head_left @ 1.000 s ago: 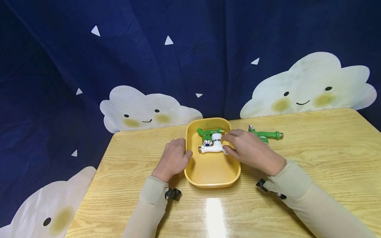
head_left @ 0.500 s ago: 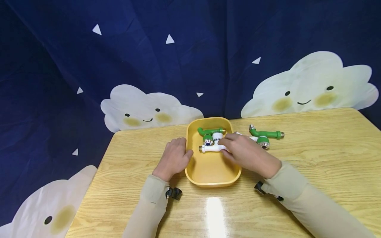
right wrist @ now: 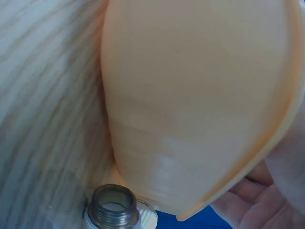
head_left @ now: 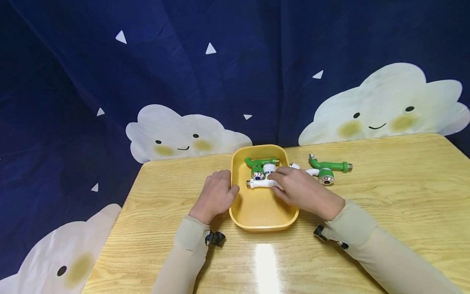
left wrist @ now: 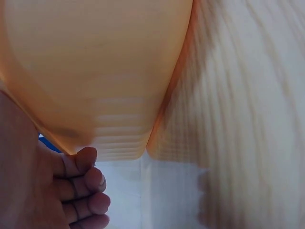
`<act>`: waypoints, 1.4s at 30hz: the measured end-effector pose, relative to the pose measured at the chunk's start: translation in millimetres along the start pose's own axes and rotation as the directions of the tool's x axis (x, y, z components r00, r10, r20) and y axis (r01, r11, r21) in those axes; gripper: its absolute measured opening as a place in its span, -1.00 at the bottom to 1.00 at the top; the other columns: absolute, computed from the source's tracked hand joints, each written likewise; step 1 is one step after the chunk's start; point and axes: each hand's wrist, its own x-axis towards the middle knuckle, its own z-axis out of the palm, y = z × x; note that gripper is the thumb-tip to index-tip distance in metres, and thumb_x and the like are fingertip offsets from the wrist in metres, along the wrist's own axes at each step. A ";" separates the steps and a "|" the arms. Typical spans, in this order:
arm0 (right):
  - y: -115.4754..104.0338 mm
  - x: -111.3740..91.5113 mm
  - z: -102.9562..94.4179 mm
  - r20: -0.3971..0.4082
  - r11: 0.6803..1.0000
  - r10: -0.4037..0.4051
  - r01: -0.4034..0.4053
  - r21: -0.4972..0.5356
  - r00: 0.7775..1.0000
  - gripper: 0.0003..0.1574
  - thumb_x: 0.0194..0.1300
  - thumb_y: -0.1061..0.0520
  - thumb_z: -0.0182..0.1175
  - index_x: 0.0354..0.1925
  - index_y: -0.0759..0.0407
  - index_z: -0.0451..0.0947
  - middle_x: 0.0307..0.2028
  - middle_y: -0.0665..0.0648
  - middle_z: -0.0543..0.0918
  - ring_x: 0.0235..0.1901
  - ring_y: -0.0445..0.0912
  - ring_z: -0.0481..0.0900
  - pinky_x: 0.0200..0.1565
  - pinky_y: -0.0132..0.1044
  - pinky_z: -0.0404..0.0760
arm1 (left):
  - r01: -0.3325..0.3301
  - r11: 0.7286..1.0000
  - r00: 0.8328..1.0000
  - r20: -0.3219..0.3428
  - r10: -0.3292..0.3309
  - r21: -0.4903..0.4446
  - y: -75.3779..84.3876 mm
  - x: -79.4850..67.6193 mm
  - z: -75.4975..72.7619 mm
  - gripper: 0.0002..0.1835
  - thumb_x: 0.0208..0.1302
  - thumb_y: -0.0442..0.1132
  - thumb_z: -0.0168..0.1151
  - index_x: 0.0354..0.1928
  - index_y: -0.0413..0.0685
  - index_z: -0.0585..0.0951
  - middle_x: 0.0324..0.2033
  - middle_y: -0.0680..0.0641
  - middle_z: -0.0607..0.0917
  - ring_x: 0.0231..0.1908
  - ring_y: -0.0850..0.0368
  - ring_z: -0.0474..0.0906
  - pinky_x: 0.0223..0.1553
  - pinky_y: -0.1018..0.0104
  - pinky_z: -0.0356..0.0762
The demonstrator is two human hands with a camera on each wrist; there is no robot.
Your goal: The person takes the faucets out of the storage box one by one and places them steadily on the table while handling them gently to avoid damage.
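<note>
A white tap (head_left: 261, 183) with a ribbed knob lies in the yellow plastic basin (head_left: 264, 226). My right hand (head_left: 299, 190) reaches over the basin's right rim and pinches the tap's body between thumb and fingers, hiding its spout end. Just behind it in the basin lies a green tap (head_left: 257, 163) with a green and chrome knob. My left hand (head_left: 216, 194) holds the basin's left rim, thumb over the edge and fingers along the outer wall. In the left wrist view, its bent fingers (left wrist: 88, 191) show beside the basin wall.
On the wooden table (head_left: 161, 196), right of the basin, lie another green tap (head_left: 330, 166) and a white tap (head_left: 312, 172) partly hidden by my right hand. Its threaded metal end (right wrist: 114, 205) shows in the right wrist view. A dark blue cloud-print curtain (head_left: 220, 81) hangs behind.
My right hand has moved slightly left and its fingers have closed round the white tap in the basin. More of the taps on the table now shows. The left hand stays on the rim.
</note>
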 end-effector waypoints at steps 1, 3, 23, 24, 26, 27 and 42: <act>-0.1 0.5 0.8 -0.002 1.000 -0.007 0.007 -0.001 1.000 -0.82 0.33 0.17 0.33 -0.13 0.23 0.68 -0.24 0.17 0.71 -0.34 -0.01 0.68 -0.20 -0.08 0.72 | 0.002 1.000 1.000 0.001 -0.002 -0.002 -0.2 -0.1 0.1 -0.82 0.37 -0.10 0.03 -0.29 -0.06 0.45 -0.39 -0.07 0.50 -0.30 -0.02 0.40 -0.13 0.12 0.36; 0.1 1.4 2.3 -0.005 1.000 -0.014 0.014 -0.010 1.000 -0.86 0.32 0.18 0.32 -0.18 0.22 0.67 -0.28 0.15 0.70 -0.38 -0.03 0.66 -0.24 -0.10 0.71 | 0.004 1.000 1.000 0.001 -0.004 -0.003 -0.2 0.1 0.2 -0.82 0.38 -0.10 0.04 -0.29 -0.07 0.45 -0.39 -0.07 0.50 -0.30 -0.02 0.40 -0.12 0.11 0.37; -8.3 11.0 6.8 0.069 0.983 0.071 -0.058 -0.173 0.995 -0.80 0.24 0.18 0.37 -0.49 0.19 0.61 -0.46 0.13 0.61 -0.53 -0.01 0.55 -0.42 -0.05 0.65 | -0.005 1.000 1.000 0.015 0.005 0.001 0.8 2.3 3.1 -0.79 0.39 -0.09 0.03 -0.22 -0.11 0.47 -0.37 -0.07 0.50 -0.29 -0.01 0.38 -0.09 0.11 0.36; -9.4 12.5 7.3 0.071 0.981 0.077 -0.063 -0.183 0.995 -0.80 0.24 0.17 0.36 -0.50 0.20 0.61 -0.46 0.14 0.61 -0.53 0.00 0.55 -0.42 -0.04 0.65 | -0.003 1.000 1.000 0.014 0.003 0.001 0.5 2.0 2.5 -0.79 0.39 -0.09 0.03 -0.22 -0.11 0.47 -0.37 -0.07 0.50 -0.29 -0.01 0.38 -0.09 0.11 0.37; -11.3 15.0 8.3 0.075 0.978 0.087 -0.071 -0.198 0.993 -0.79 0.23 0.17 0.35 -0.52 0.20 0.62 -0.48 0.14 0.60 -0.54 0.01 0.54 -0.45 -0.03 0.65 | -0.002 1.000 1.000 0.011 0.002 0.001 -0.4 1.4 2.2 -0.79 0.39 -0.09 0.03 -0.24 -0.10 0.46 -0.38 -0.07 0.50 -0.30 -0.01 0.38 -0.10 0.11 0.37; -12.0 16.2 8.7 0.077 0.977 0.094 -0.076 -0.201 0.993 -0.78 0.22 0.17 0.35 -0.53 0.20 0.62 -0.48 0.15 0.60 -0.55 0.02 0.54 -0.46 -0.02 0.64 | -0.003 1.000 1.000 0.009 0.003 0.002 -0.6 1.1 1.8 -0.79 0.38 -0.09 0.03 -0.25 -0.10 0.46 -0.38 -0.07 0.50 -0.30 -0.02 0.38 -0.10 0.11 0.37; -15.3 19.5 24.2 0.015 0.963 0.101 -0.094 -0.251 0.995 -0.87 0.26 0.40 0.15 -0.35 0.34 0.63 -0.46 0.24 0.66 -0.56 0.04 0.59 -0.57 -0.07 0.62 | 0.007 1.000 1.000 0.015 -0.007 -0.012 -0.1 0.4 1.4 -0.80 0.39 -0.09 0.02 -0.25 -0.08 0.45 -0.39 -0.07 0.48 -0.30 -0.01 0.36 -0.12 0.13 0.34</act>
